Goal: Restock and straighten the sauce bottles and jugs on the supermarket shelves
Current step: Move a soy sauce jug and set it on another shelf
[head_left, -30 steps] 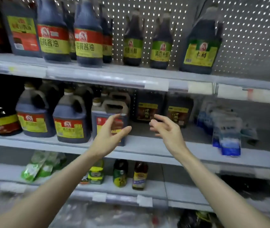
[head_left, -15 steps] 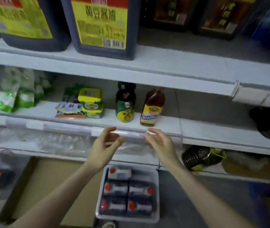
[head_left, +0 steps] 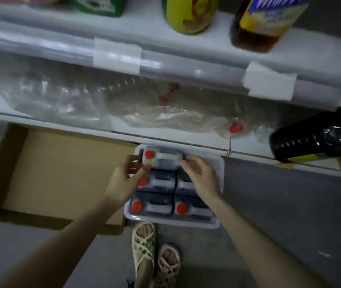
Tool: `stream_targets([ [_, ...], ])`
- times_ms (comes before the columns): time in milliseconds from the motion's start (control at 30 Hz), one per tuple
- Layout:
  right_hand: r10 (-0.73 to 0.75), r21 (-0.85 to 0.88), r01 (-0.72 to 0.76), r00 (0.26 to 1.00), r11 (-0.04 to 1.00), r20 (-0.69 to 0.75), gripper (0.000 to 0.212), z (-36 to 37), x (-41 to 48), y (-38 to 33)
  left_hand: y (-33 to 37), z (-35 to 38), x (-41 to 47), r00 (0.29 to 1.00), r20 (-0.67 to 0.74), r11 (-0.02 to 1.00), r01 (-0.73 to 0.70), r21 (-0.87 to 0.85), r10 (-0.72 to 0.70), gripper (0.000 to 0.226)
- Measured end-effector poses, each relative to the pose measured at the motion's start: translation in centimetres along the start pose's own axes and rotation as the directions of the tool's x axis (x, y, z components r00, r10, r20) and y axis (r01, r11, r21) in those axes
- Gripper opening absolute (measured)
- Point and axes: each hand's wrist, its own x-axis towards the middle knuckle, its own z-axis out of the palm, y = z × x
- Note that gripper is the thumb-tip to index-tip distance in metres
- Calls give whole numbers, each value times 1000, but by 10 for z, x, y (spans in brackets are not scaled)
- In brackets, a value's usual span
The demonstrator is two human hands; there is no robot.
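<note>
Red-capped jug (head_left: pixel 161 161) at 12 o'clock end of grey tray (head_left: pixel 220 163) on floor. I dropped from shelf height a second ago. Left grip (head_left: pixel 126 181) curled at cap end, cannot tell if holding; right grip (head_left: pixel 201 177) wide, laid on jug. Restock pick starting, I judge.

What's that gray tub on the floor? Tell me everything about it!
The gray plastic tub is rectangular with rounded corners, on the floor before the bottom shelf, beside a cardboard box. Dark jugs with red caps fill it; the left hand and right hand reach its far jug.
</note>
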Motion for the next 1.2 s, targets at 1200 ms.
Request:
stream_targets([
  [1200, -25, -552, 74, 995, 830, 95, 30, 80, 114, 53, -135, -8, 72, 980, 23, 979, 196, -58, -195, 33],
])
